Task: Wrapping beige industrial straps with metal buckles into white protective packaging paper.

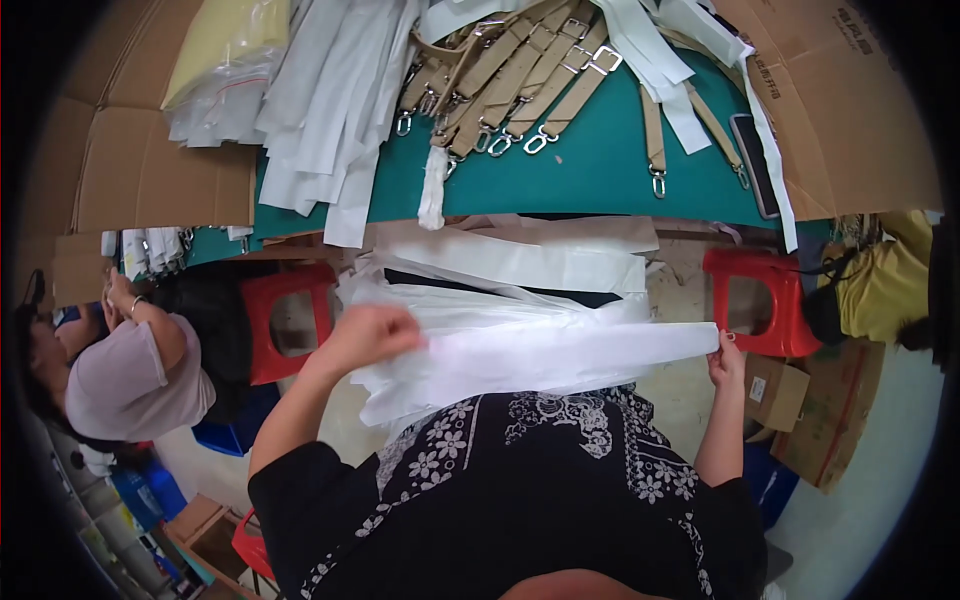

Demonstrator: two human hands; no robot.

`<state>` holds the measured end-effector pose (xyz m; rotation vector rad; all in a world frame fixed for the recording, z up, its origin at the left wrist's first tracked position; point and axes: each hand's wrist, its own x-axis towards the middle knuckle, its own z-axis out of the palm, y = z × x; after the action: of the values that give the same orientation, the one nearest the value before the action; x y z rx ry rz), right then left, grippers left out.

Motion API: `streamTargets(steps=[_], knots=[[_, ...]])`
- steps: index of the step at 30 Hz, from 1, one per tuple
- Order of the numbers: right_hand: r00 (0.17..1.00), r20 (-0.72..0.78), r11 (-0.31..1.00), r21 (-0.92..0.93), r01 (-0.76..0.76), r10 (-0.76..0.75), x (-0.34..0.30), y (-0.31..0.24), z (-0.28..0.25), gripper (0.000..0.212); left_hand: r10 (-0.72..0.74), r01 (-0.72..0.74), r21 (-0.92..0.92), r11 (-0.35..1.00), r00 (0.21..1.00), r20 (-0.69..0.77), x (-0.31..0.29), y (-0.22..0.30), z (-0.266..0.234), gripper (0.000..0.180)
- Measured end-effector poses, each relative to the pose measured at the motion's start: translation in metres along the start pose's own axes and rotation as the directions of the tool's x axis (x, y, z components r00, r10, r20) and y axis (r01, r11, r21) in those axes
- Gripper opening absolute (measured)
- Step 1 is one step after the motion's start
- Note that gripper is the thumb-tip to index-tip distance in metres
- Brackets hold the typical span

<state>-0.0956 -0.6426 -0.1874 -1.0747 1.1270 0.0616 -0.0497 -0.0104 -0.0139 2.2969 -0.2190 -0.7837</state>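
Note:
A long white paper-like sleeve (570,360) stretches across my lap, held level in front of my dark patterned top. At its right end my right hand (727,362) is closed, pinching the edge. A small metal loop (731,337) shows by those fingertips; what it belongs to is hidden. Over the sleeve's left part, my left hand (378,337) is curled and blurred by motion, so I cannot tell whether it holds anything. Beneath lie several more white sheets (520,252), layered across my lap.
Beige straps (560,85) with metal buckles and clips lie on the green table (430,195), beside white strips (325,110) and a yellow plastic-wrapped bundle (230,60). A phone (752,165) rests at the right. Red stools (765,300) flank me; a person (135,375) sits at left.

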Motion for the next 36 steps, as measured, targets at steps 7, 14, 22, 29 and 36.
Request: streamTargets(steps=[7, 14, 22, 29, 36], knots=[[0.997, -0.030, 0.794, -0.604, -0.070, 0.066, 0.041, 0.034, 0.017, 0.028, 0.568, -0.111, 0.692, 0.714, 0.670, -0.478, 0.059, 0.035, -0.026, 0.042], [0.697, 0.462, 0.254, -0.702, 0.665, -0.549, -0.028, -0.021, 0.141, 0.032, 0.699, -0.095, 0.842, 0.530, 0.612, -0.371, 0.076, 0.034, -0.032, 0.017], [0.074, 0.975, -0.269, -0.131, 0.954, -0.209, -0.144, 0.004, 0.241, 0.030, 0.535, -0.252, 0.507, 0.824, 0.639, -0.553, 0.082, 0.079, -0.016, 0.033], [0.126, 0.989, -0.211, -0.139, 0.968, -0.072, -0.146, 0.012, 0.229, 0.021, 0.693, -0.611, 0.453, 0.650, 0.721, -0.022, 0.193, 0.139, 0.101, 0.024], [0.192, 0.972, -0.110, -0.208, 0.972, -0.138, -0.151, 0.013, 0.228, 0.020, 0.557, -0.137, 0.845, 0.517, 0.803, -0.211, 0.287, 0.166, 0.189, 0.027]])
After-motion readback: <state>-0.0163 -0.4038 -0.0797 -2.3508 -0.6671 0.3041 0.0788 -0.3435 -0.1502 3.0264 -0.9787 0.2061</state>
